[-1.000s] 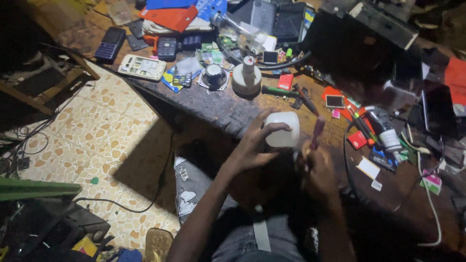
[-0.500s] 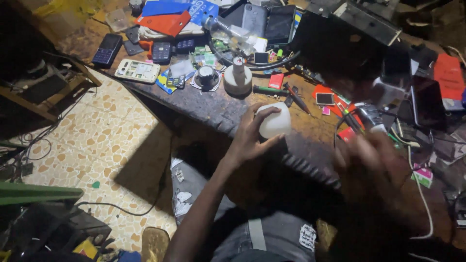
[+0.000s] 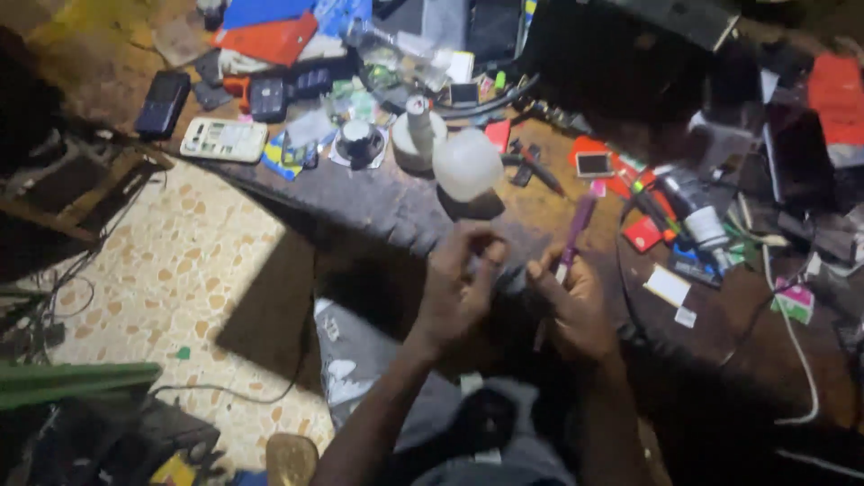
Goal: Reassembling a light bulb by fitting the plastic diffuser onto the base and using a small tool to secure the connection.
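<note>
My left hand (image 3: 459, 288) and my right hand (image 3: 576, 306) meet over my lap at the near edge of a cluttered workbench (image 3: 405, 211). Between the fingers of both sits a small dark part (image 3: 511, 281), too dim to identify. My right hand also grips a purple pen-like tool (image 3: 572, 236) that points up and away. A white bulb dome (image 3: 467, 164) stands on the bench just beyond my hands, with nothing touching it.
Several phones (image 3: 225, 139), a red case (image 3: 274, 40), a round white base (image 3: 416, 135), small red parts and white cables (image 3: 792, 342) litter the bench. Tiled floor (image 3: 180, 270) lies to the left, with a wooden frame (image 3: 81, 198) and cords.
My left hand held the white dome a second ago; now the dome rests on the bench and both hands have closed on a small dark part lower down.
</note>
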